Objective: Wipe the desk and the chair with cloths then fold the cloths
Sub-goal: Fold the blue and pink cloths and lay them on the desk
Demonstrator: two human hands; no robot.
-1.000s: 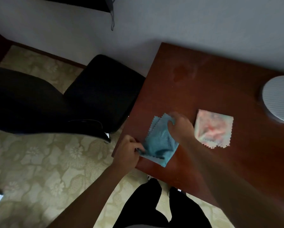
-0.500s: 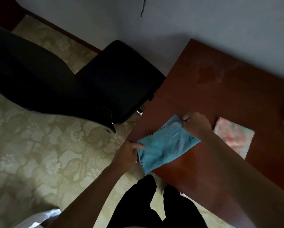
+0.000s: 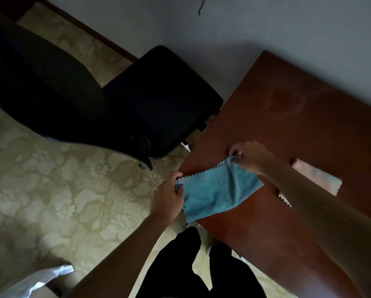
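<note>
A blue cloth (image 3: 217,190) with zigzag edges is stretched between my hands over the near left corner of the brown desk (image 3: 305,125). My left hand (image 3: 169,196) pinches its left corner at the desk's edge. My right hand (image 3: 251,157) pinches the far right corner above the desktop. The cloth's lower part hangs past the desk's edge. A folded pink and white cloth (image 3: 318,179) lies on the desk to the right, partly hidden behind my right forearm. The black chair (image 3: 150,104) stands left of the desk.
A pale wall runs behind the desk and chair. The floor has a beige flowered carpet (image 3: 51,190). My dark-trousered legs (image 3: 191,265) stand at the desk's near edge. Something white (image 3: 36,280) lies at the bottom left.
The bunched blue cloth has been pulled out flat between my hands and lifted towards the desk's corner. The view has swung left, and the round grey object at the right has left the frame.
</note>
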